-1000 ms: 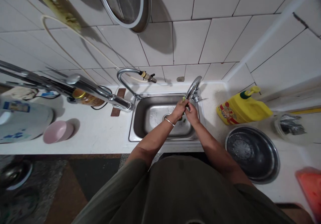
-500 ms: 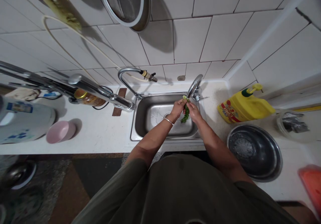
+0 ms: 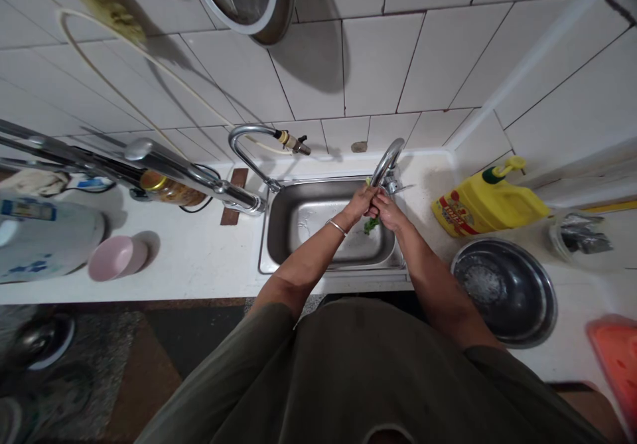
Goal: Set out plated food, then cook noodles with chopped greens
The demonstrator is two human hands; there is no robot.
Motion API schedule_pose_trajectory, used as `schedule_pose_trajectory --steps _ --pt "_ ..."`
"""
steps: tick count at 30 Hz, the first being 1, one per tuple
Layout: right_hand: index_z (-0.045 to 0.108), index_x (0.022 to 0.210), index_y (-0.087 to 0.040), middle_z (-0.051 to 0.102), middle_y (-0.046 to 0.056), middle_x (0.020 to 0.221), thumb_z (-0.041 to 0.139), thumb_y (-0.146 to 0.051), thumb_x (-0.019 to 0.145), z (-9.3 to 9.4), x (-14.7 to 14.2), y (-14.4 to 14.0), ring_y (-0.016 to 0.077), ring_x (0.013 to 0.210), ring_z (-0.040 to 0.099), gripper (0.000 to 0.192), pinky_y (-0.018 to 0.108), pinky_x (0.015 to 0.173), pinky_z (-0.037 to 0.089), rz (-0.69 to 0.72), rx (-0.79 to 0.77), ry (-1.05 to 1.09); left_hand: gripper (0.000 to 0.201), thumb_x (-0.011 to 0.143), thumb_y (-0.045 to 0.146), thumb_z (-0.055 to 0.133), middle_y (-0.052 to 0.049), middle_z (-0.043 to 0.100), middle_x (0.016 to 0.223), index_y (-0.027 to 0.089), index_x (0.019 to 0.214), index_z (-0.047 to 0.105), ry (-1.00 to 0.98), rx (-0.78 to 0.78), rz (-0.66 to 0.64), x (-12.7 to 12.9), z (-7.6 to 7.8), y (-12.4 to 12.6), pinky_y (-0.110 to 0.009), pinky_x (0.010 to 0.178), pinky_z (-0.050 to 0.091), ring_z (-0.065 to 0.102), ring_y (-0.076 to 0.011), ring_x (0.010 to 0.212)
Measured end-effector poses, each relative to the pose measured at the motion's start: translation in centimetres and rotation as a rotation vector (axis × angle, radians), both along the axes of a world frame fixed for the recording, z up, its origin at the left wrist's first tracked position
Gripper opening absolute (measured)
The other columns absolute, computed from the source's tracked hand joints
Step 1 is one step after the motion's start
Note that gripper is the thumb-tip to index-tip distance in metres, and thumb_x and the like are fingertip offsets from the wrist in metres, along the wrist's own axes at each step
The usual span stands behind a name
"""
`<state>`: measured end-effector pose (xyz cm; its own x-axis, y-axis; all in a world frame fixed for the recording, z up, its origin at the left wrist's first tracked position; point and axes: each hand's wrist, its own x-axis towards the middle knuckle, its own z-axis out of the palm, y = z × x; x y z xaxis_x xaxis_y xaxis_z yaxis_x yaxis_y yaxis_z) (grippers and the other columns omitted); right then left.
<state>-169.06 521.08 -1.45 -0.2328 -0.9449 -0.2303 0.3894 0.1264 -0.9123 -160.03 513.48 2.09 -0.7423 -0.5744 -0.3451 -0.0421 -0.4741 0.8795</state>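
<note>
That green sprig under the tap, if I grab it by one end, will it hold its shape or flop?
Likely floppy: the green sprig hangs limp below both hands, left hand and right hand. Probably light and thin. Possibly slippery, held over the sink.

White glazed wall tiles [image 3: 378, 59] with dark grout straight ahead, beyond the hand, meeting a second tiled wall at a corner up to the right. White countertop [image 3: 199, 258] stretching out left and right, with a steel sink [image 3: 293, 231] sunk in just below. Dark patterned floor [image 3: 124, 371] far down to the left. Hard overhead light, sharp shadows on the tiles.
</note>
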Motion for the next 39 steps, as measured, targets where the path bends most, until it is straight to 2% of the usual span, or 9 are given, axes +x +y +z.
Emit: schedule_pose_trajectory --steps 4,10,16,21,25,28,33,38,39 --pt "0.046 0.085 -0.024 0.038 -0.01 0.052 0.07 -0.074 0.068 0.1 0.1 0.7 0.009 0.048 0.041 0.058 0.03 0.063 0.052 0.053 0.022 -0.018 0.038 0.084 0.052 0.066 -0.001 0.063 0.063 0.015 0.09 0.061 0.042 0.061 -0.103 0.6 0.5 0.2 -0.02 0.035 0.031 0.053 -0.0111 0.039" --pt "0.048 0.076 -0.022 0.044 -0.006 0.056 0.069 -0.069 0.073 -2.0 0.2 0.5 0.0094 0.051 0.045 0.052 0.027 0.06 0.045 0.166 0.063 0.17 0.039 0.09 0.054 0.06 0.0 0.06 0.066 0.02 0.074 0.049 0.121 0.019 0.389 1.0 1.6 -0.3 -0.025 0.06 0.049 0.064 -0.014 0.063" --pt "0.047 0.075 -0.022 0.053 -0.004 0.062 0.061 -0.062 0.082 -5.0 0.3 0.5 0.0115 0.056 0.051 0.043 0.025 0.058 0.042 0.25 0.079 0.49 0.038 0.091 0.056 0.058 0.002 0.058 0.066 0.021 0.077 0.052 0.192 -0.061 0.524 3.9 3.8 -1.8 -0.027 0.067 0.05 0.058 -0.0116 0.059" --pt "0.055 0.089 -0.02 0.062 0.001 0.073 0.05 -0.041 0.095 -8.3 1.2 -1.3 0.0141 0.066 0.059 0.023 0.023 0.06 0.042 0.323 0.266 0.908 0.039 0.092 0.056 0.055 0.003 0.056 0.063 0.021 0.075 0.05 0.198 -0.205 0.584 8.0 5.6 -1.5 -0.024 0.059 0.048 0.048 -0.0088 0.051" --pt "0.066 0.09 -0.016 0.071 0.01 0.088 0.059 -0.024 0.09 -11.6 2.3 -2.5 0.0202 0.086 0.065 0.01 0.026 0.072 0.046 0.494 0.545 1.208 0.039 0.093 0.058 0.053 0.003 0.055 0.062 0.022 0.076 0.049 0.166 -0.264 0.66 11.6 6.2 -1.3 -0.022 0.052 0.044 0.044 -0.0086 0.048" --pt "0.069 0.079 -0.016 0.072 0.013 0.092 0.072 -0.01 0.072 -13.9 3.8 -1.8 0.0251 0.097 0.066 0.01 0.03 0.083 0.048 0.58 0.58 1.207 0.037 0.092 0.057 0.056 0.003 0.057 0.062 0.023 0.078 0.051 0.185 -0.288 0.632 13.9 6.0 -1.5 -0.022 0.05 0.043 0.045 -0.0085 0.048" --pt "0.066 0.065 -0.014 0.073 0.018 0.094 0.068 0.004 0.062 -15.8 6.8 -0.7 0.0295 0.107 0.065 0.018 0.035 0.098 0.044 0.6 0.552 1.185 0.037 0.091 0.057 0.057 0.002 0.058 0.064 0.023 0.079 0.051 0.118 -0.26 0.608 15.9 4.6 -1.5 -0.021 0.05 0.041 0.046 -0.0084 0.049" --pt "0.067 0.072 -0.015 0.073 0.01 0.077 0.067 -0.015 0.071 -15.1 5.2 -1.0 0.0248 0.087 0.07 0.001 0.03 0.076 0.05 0.462 0.6 1.058 0.037 0.089 0.057 0.058 0.003 0.057 0.063 0.021 0.08 0.052 0.076 -0.17 0.556 15.9 2.9 -1.5 -0.021 0.05 0.039 0.045 -0.0081 0.049" --pt "0.067 0.077 -0.015 0.073 0.009 0.079 0.063 -0.02 0.075 -14.6 4.3 -1.2 0.0224 0.084 0.07 0.006 0.027 0.072 0.05 0.424 0.594 1.02 0.037 0.089 0.056 0.059 0.003 0.057 0.063 0.021 0.08 0.052 0.082 -0.146 0.541 15.6 2.4 -1.5 -0.021 0.05 0.039 0.046 -0.0079 0.049"
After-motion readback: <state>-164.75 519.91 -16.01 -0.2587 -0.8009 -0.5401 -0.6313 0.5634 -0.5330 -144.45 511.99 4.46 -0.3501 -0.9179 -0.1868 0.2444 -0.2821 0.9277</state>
